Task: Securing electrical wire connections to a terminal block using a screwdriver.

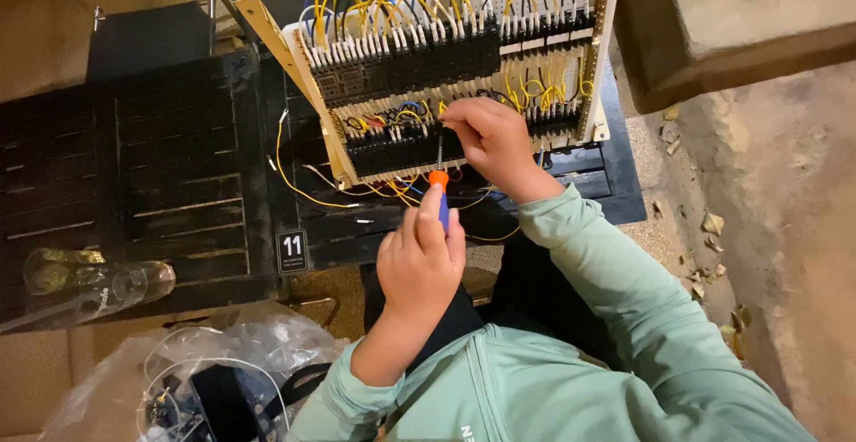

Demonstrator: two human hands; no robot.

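The left hand (419,259) is closed around the orange-and-blue plastic handle of a slim screwdriver (439,194), a light, stiff tool best gripped at that handle, its thin shaft reaching up to the black terminal strips on the tilted white wiring board (599,67). The right hand (489,137) pinches at the yellow wires (294,183) there (thin, springy, probably easily kinked).
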